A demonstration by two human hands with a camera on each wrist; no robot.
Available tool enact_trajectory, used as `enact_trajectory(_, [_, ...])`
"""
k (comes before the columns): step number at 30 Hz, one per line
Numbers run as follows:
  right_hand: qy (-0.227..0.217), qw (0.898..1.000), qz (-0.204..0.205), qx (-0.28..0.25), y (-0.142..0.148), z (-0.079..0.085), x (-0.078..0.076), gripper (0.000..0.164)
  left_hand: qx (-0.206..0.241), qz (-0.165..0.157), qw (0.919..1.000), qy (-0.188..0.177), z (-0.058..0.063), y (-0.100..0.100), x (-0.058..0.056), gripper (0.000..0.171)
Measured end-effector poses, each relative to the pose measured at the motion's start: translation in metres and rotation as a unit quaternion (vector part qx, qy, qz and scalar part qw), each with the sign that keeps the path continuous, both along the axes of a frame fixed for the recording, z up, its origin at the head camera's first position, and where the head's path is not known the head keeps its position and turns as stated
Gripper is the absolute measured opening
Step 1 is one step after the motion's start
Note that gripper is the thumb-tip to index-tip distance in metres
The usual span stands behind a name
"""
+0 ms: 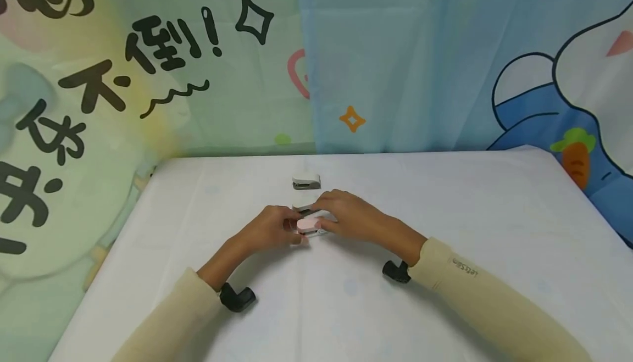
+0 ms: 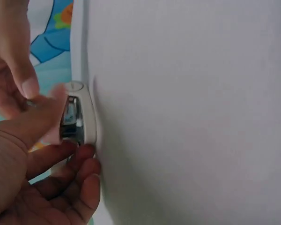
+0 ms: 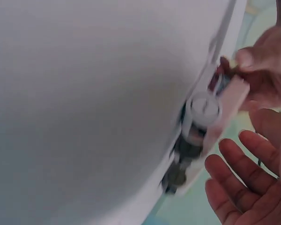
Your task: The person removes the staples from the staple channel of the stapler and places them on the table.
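Observation:
A pink-and-white stapler (image 1: 309, 224) lies low over the table between the two hands. My left hand (image 1: 271, 227) grips its left end; in the left wrist view the thumb lies over the pink top and the fingertips are at the white base (image 2: 88, 117). Its top is raised from the base, with the metal inside showing. My right hand (image 1: 350, 215) is at the other end, thumb by the pink top in the head view. The right wrist view has its fingers (image 3: 239, 176) loosely bent and spread beside the stapler. Just behind, a second stapler (image 1: 303, 208) is partly hidden by the hands.
A white-and-grey stapler (image 1: 306, 182) stands farther back on the white-covered table (image 1: 445, 202). Printed cloth (image 1: 376, 65) hangs behind the table's far edge. Black mounts (image 1: 238, 298) sit at both wrists.

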State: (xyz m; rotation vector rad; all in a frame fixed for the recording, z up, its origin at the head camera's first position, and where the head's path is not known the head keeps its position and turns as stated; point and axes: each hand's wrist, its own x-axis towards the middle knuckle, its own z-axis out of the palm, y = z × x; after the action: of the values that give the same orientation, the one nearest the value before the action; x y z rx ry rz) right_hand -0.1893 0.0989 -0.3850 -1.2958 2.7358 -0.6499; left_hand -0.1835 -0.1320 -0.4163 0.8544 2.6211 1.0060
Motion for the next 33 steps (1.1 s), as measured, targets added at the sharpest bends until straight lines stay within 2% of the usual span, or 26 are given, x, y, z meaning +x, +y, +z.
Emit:
enact_trajectory(3, [0.001, 1.000, 0.025, 0.003, -0.011, -0.005, 0.003, 0.026, -0.007, -0.009, 0.9999, 0.008, -0.005, 0.005, -0.001, 0.020])
enact_trajectory(7, [0.007, 1.000, 0.021, 0.009, -0.017, -0.008, 0.006, 0.016, -0.002, -0.009, 0.9995, 0.029, -0.007, 0.011, 0.000, 0.017])
enact_trajectory(11, [-0.010, 1.000, 0.011, 0.017, -0.015, -0.006, 0.010, 0.014, 0.006, -0.025, 0.9993, 0.027, -0.008, 0.016, 0.002, 0.016])
enact_trajectory(18, [-0.040, 0.999, 0.017, 0.029, -0.004, -0.001, 0.024, 0.016, 0.007, -0.046, 0.9989, -0.005, -0.008, 0.027, 0.012, 0.022])
enact_trajectory(22, [-0.057, 0.998, 0.011, 0.020, 0.002, 0.001, 0.033, 0.014, 0.004, -0.055, 0.9985, 0.005, -0.006, 0.034, 0.018, 0.023])
enact_trajectory(26, [-0.031, 0.999, 0.011, 0.015, 0.006, -0.001, 0.040, 0.016, 0.002, -0.051, 0.9986, 0.011, -0.004, 0.038, 0.021, 0.026])
enact_trajectory(33, [0.001, 1.000, 0.009, 0.004, 0.008, -0.008, 0.047, 0.020, -0.007, -0.034, 0.9994, -0.005, -0.003, 0.040, 0.021, 0.028])
